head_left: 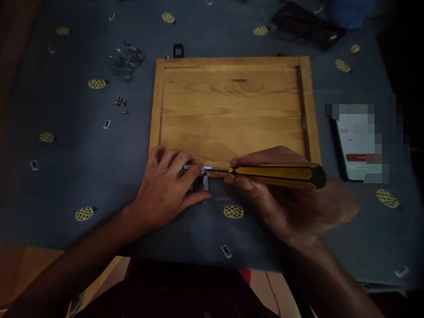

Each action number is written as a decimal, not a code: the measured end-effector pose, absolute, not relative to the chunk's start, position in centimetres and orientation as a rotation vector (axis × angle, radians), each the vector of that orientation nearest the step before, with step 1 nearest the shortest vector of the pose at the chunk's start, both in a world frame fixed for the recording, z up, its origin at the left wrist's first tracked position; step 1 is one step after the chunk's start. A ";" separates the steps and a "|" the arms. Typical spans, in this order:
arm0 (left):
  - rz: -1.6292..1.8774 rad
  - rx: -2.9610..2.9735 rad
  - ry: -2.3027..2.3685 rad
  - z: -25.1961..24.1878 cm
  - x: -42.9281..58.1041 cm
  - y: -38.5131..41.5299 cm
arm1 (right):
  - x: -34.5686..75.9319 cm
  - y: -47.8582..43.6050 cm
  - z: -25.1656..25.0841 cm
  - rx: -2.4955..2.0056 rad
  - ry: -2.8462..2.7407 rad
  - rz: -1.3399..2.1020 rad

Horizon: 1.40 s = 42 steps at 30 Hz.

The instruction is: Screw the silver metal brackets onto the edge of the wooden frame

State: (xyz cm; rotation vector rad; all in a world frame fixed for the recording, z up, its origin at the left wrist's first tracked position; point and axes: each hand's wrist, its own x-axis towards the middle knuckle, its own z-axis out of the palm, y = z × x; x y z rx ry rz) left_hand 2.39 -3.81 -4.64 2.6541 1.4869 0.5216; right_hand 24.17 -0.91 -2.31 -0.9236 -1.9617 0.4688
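A framed wooden board (pixel 232 106) lies flat on the cloth-covered table. At its near edge, my left hand (pixel 168 185) presses a small silver metal fitting (pixel 206 182) against the wood, fingers on top and thumb along its near side. Part of the fitting is hidden under those fingers. My right hand (pixel 281 203) is wrapped round a screwdriver (pixel 274 173) with a yellow and black handle. The screwdriver lies almost level in the picture, its shaft pointing left and its tip at a screw in the fitting.
A small pile of screws (pixel 119 102) and a clear plastic bag (pixel 127 62) lie left of the board. A dark metal fitting (pixel 178 50) sits at its far edge. On the right is a phone (pixel 356 145); a dark pouch-like item (pixel 304 26) lies far back.
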 end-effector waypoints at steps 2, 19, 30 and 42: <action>0.527 2.645 1.482 -4.7 2.4 -3.8 | 24.1 -0.8 -1.9 -0.924 -2.004 0.478; 0.538 2.649 1.480 -4.7 2.3 -3.8 | 25.0 -1.5 -1.5 -1.026 -1.673 0.461; 0.507 2.696 1.469 -4.2 2.4 -3.7 | 26.3 -2.6 -2.8 -1.064 -1.758 0.777; 0.484 2.703 1.476 -4.3 2.4 -3.7 | 25.0 -1.8 -2.1 -0.977 -1.863 0.725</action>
